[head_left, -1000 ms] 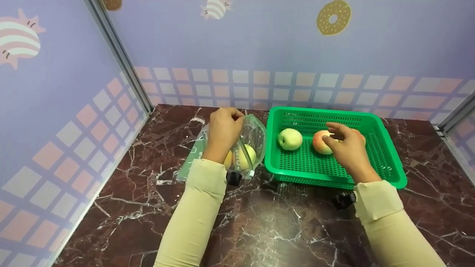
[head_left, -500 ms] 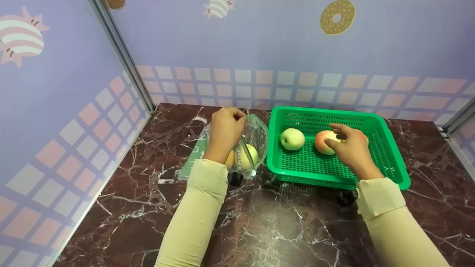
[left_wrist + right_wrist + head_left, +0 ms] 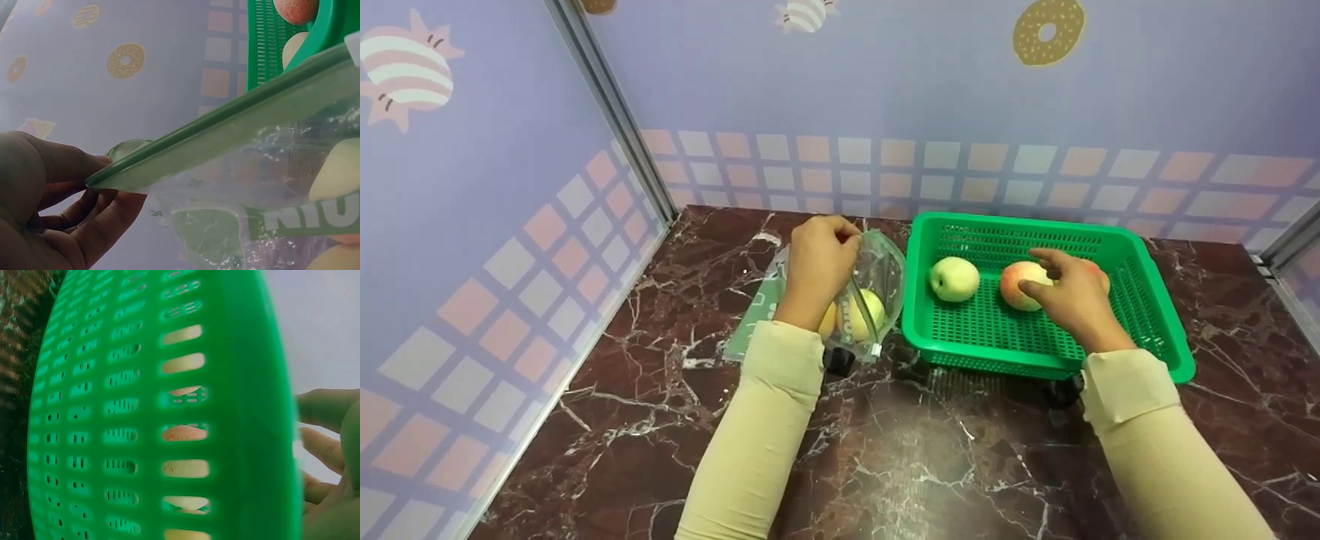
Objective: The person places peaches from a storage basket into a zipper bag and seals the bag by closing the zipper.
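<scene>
My left hand (image 3: 820,259) pinches the top edge of a clear zip bag (image 3: 208,169) between thumb and fingers. White lettering on a green band marks the bag, and a white slider (image 3: 876,349) sits at its near end. Inside lie a pale yellow apple (image 3: 867,315) and a more orange fruit (image 3: 828,321), partly covered by my wrist. Over the green basket (image 3: 997,358), my right hand (image 3: 1072,296) has its thumb and fingers spread above a red-and-yellow apple (image 3: 1017,285). The thumb overlaps that apple in the head view.
A pale apple (image 3: 955,279) rests at the left inside the basket. Another reddish apple (image 3: 1099,276) is mostly hidden behind my right hand. Patterned wall panels (image 3: 885,90) stand behind and left of the dark marble-look table (image 3: 900,450).
The head view has shifted slightly, so everything appears a little farther right. Both hands keep nearly the same places; bag and apples stay put.
</scene>
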Action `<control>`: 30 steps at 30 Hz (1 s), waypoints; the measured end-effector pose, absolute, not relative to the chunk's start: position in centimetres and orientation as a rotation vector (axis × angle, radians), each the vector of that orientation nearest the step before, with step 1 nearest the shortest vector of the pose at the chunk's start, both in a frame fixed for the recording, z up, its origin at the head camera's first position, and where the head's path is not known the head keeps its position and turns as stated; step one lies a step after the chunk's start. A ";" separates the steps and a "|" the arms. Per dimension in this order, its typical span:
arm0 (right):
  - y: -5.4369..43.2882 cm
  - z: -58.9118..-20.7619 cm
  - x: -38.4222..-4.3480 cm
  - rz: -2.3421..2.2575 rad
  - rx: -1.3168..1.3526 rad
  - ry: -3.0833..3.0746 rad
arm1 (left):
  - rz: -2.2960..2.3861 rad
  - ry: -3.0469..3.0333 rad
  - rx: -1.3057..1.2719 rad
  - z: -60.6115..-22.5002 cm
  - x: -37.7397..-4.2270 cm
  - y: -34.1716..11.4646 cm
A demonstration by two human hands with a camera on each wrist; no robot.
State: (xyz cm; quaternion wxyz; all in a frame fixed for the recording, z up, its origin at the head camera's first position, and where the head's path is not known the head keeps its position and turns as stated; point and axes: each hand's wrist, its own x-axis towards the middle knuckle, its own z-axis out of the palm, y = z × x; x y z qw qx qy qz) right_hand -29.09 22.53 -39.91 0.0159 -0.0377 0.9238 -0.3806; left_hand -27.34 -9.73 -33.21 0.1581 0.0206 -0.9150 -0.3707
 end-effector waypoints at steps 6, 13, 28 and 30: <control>22.5 -40.0 -29.5 -1.166 -0.111 2.858 | -1.081 -2.618 0.065 -33.4 -27.2 -9.9; 22.6 -40.0 -30.1 -1.116 -0.134 2.868 | -1.080 -2.604 0.046 -33.3 -27.1 -9.9; 22.7 -39.8 -31.1 -1.075 -0.117 2.788 | -1.079 -2.591 0.050 -33.5 -26.8 -10.1; 22.7 -39.4 -31.3 -1.040 -0.102 2.817 | -1.081 -2.579 0.038 -33.3 -26.9 -10.1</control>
